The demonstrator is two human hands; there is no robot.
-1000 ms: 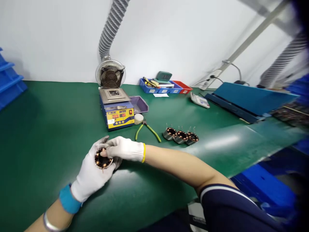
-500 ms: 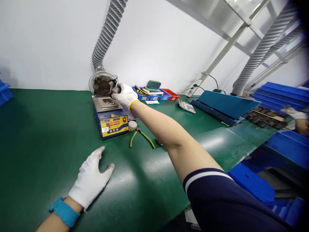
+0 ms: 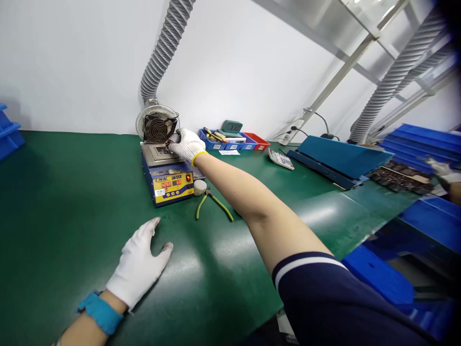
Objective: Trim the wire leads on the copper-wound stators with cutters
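Observation:
My right hand (image 3: 188,144), in a white glove with a yellow cuff, reaches to the right side of a blue solder pot (image 3: 173,186) with a yellow display panel. Its fingers are closed over the pot's metal top (image 3: 153,154); what they hold is too small and hidden to name. A small dark fan (image 3: 158,129) stands behind the pot, before a round duct mouth. On the green mat, my left hand (image 3: 139,264), gloved in white, lies open with thumb and fingers apart and nothing between them. A blue band (image 3: 101,311) circles the left wrist.
Green-handled cutters (image 3: 214,204) and a small round pale tub (image 3: 200,187) sit right of the pot. Farther back are parts bins (image 3: 234,145), a clock (image 3: 232,127), a calculator (image 3: 281,158) and a blue sloped stand (image 3: 342,156). Another person's gloved hand (image 3: 441,168) shows far right.
My right hand has lowered slightly, nearer the pot's metal top. My left hand stays where it was on the mat. The whole view has shifted a little.

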